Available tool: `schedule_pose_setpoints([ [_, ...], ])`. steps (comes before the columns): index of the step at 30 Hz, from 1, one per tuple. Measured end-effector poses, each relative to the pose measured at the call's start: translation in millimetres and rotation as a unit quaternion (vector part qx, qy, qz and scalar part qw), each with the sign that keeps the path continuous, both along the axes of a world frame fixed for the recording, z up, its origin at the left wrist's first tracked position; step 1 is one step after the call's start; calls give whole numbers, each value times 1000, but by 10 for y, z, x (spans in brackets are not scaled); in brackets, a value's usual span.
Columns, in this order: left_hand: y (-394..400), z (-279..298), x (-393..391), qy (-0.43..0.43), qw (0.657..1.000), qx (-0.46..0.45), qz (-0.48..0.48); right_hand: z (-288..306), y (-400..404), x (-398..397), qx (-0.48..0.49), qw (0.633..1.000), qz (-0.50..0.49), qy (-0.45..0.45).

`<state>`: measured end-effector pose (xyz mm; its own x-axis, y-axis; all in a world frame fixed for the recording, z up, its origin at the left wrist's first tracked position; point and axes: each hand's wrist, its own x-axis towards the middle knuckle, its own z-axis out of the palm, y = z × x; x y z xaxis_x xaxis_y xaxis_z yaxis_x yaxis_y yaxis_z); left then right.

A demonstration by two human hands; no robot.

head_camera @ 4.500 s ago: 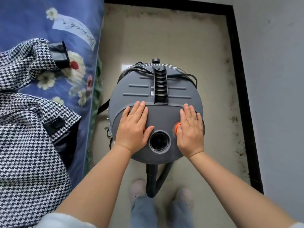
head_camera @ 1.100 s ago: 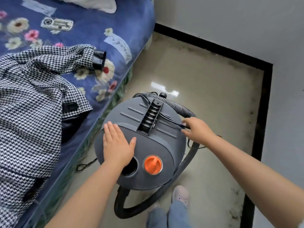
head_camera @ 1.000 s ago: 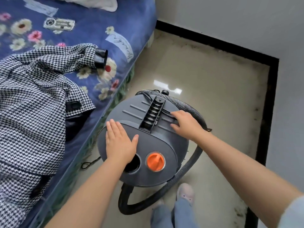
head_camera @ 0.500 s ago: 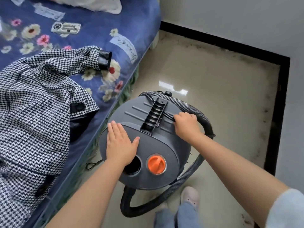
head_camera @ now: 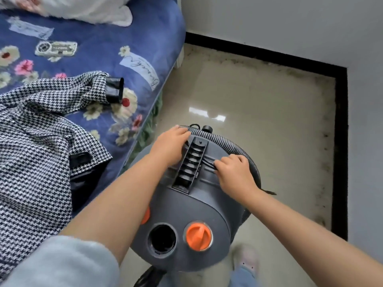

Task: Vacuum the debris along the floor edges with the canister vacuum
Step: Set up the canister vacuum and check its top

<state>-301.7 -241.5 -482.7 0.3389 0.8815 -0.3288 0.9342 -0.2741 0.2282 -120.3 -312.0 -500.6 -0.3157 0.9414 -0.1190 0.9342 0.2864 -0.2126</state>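
The cord [head_camera: 209, 163] is being pinched by the right hand [head_camera: 233, 172] atop the vacuum [head_camera: 192, 206]; the hose [head_camera: 223, 141] is being touched by the left hand [head_camera: 169, 145], fingers relaxed.

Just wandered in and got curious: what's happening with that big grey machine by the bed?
A person is bent over a grey canister vacuum standing on the floor beside a bed. Their left hand reaches to the ribbed hose wrapped round its top, next to the black handle; the right hand pinches the black power cord. Dirt lines the floor edge.
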Motion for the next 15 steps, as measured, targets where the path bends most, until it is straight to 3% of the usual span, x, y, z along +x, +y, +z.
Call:
schedule_pose_setpoints([
  [3,188,-139,-91,44,994,22,-103,-50,-41,-40,28,999,-19,-1],
  [7,190,-74,-495,67,970,87,-219,53,-39,-155,-53,992,-115,-2],
  [11,105,-39,-1127,7,974,117,-192,161,-10,-322,27,985,-156,75],
  [15,-74,40,-1503,-59,972,154,-166,331,117,-710,69,987,-112,92],
])
